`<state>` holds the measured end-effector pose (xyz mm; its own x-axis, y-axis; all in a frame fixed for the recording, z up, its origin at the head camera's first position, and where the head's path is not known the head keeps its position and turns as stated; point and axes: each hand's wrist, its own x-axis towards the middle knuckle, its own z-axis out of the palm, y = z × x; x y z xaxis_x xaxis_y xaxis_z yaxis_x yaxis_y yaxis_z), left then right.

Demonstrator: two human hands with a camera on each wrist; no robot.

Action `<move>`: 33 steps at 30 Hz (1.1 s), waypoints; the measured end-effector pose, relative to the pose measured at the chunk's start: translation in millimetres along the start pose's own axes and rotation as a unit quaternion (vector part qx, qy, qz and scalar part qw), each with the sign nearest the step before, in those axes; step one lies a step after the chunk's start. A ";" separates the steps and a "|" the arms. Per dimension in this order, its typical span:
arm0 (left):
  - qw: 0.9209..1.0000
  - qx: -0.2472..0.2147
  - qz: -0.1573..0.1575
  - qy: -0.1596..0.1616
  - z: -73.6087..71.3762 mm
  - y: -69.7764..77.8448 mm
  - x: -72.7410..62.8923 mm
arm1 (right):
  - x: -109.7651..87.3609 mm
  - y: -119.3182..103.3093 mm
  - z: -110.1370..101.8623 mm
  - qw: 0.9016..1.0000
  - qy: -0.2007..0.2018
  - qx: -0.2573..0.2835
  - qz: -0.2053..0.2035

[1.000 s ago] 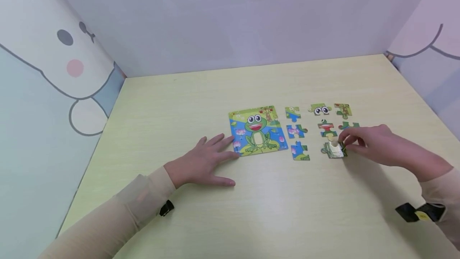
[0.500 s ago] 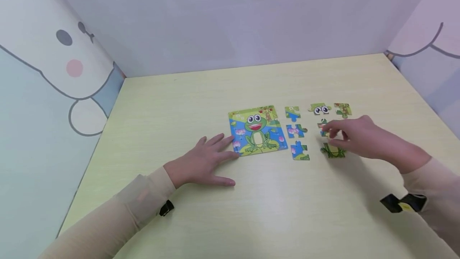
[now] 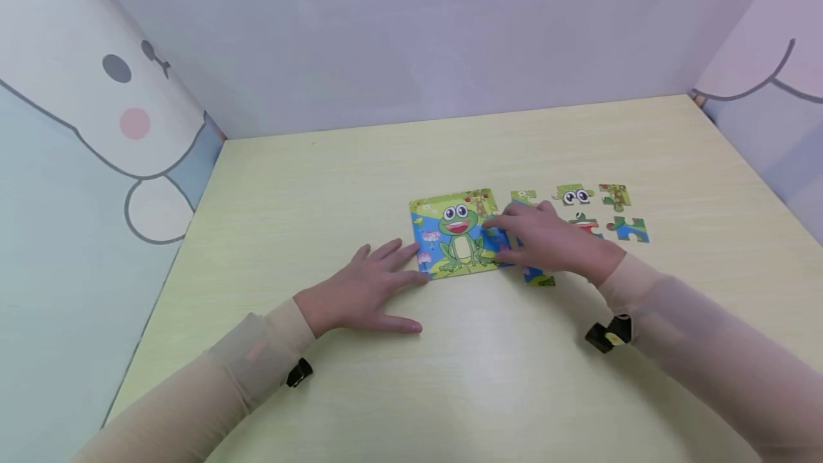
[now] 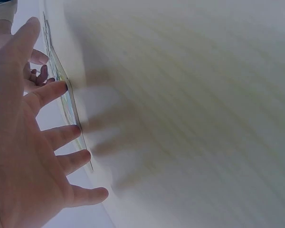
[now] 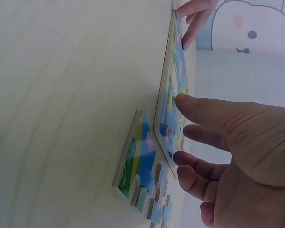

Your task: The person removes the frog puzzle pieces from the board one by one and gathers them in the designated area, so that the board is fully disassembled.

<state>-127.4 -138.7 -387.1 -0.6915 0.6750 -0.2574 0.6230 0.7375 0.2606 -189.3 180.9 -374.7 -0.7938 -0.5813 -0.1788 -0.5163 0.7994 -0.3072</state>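
A square frog picture board (image 3: 459,249) lies on the table between my hands. My left hand (image 3: 360,291) rests flat with fingers spread, its fingertips at the board's left edge, as the left wrist view also shows at the board's thin edge (image 4: 76,114). Over the board's right part is my right hand (image 3: 553,234), thumb and fingers loosely bent and apart. Nothing sits between them in the right wrist view, where the thumb (image 5: 199,109) overlaps the board's face. Beneath this hand, a lower-left jigsaw piece (image 3: 540,278) is partly covered; other nearby pieces are hidden.
More loose jigsaw pieces lie to the right: one with frog eyes (image 3: 574,196), one with a tree (image 3: 616,196), one with a red mouth (image 3: 584,223) and a blue-green one (image 3: 630,228). A pale wall (image 3: 444,41) rises behind the table (image 3: 450,384).
My right hand has let go of the bottom-middle jigsaw piece and swept left across the pieces to the board. My left hand has stayed in place.
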 end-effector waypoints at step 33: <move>1.000 0.005 0.002 0.010 2.2 2.1 0.3 | 14.2 2.9 1.9 0.994 -0.032 0.101 0.017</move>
<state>-125.4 -136.8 -388.7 -0.6963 0.6771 -0.2381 0.6291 0.7355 0.2515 -201.4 174.7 -379.9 -0.7849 -0.5674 -0.2490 -0.4092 0.7764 -0.4794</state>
